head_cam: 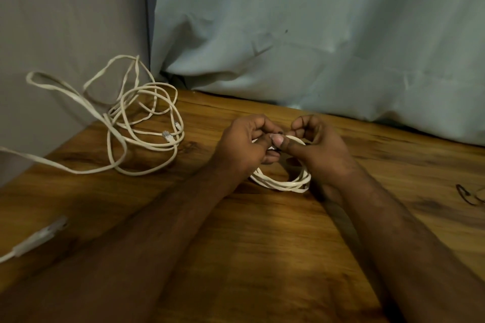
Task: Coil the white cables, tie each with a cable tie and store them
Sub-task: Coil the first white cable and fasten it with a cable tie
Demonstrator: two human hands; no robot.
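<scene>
A coiled white cable (282, 183) lies on the wooden table (236, 257) at the centre, its near arc showing below my hands. My left hand (244, 143) and my right hand (319, 145) meet over the far side of the coil, fingers curled, thumbs pressed together on the coil's top strands. Whatever small thing sits between the fingertips is hidden. A loose tangle of white cable (141, 118) with clear plugs lies at the table's back left corner, partly hanging over the edge.
A white plug end (39, 237) of a cable lies near the left edge. A dark wire tie (469, 195) rests at the right. Pale cloth (315, 34) hangs behind the table. The table's left edge runs diagonally.
</scene>
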